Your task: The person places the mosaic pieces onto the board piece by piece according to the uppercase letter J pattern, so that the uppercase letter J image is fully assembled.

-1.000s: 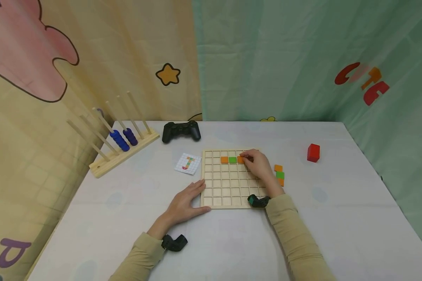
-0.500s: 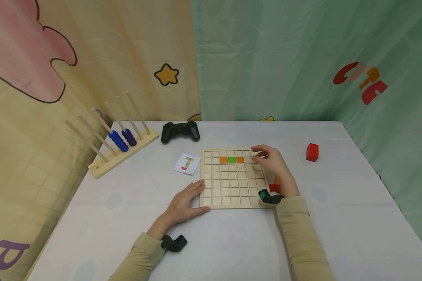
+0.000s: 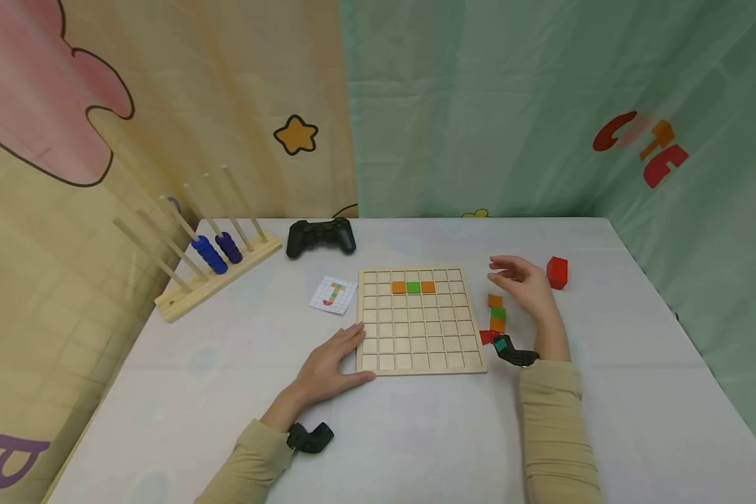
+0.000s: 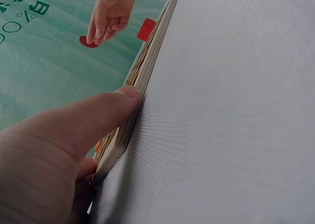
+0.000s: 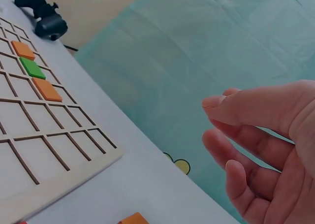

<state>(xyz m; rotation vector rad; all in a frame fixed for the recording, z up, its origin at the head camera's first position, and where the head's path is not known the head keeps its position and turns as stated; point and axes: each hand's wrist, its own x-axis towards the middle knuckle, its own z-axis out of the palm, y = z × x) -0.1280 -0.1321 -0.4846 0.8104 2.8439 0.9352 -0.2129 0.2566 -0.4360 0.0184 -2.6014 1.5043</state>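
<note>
A wooden grid board (image 3: 416, 329) lies on the white table, with an orange tile (image 3: 399, 287), a green tile (image 3: 413, 287) and another orange tile (image 3: 428, 287) side by side in one upper row. My left hand (image 3: 326, 365) rests at the board's left edge, its thumb (image 4: 113, 106) touching the near edge. Right of the board, my right hand (image 3: 524, 285) hovers with loosely bent fingers and nothing between them. Below it lie a loose orange tile (image 3: 495, 300), a green tile (image 3: 498, 313), a second orange tile (image 3: 497, 325) and red pieces (image 3: 487, 337).
Left of the board is a card (image 3: 332, 295) printed with a coloured grid pattern. A black game controller (image 3: 320, 236) and a wooden peg rack (image 3: 217, 278) with blue and purple beads stand farther back. A red block (image 3: 557, 272) sits beyond the right hand.
My right hand has left the right-hand orange tile in the row and moved right, off the board, uncovering its right side. The left hand stays in place.
</note>
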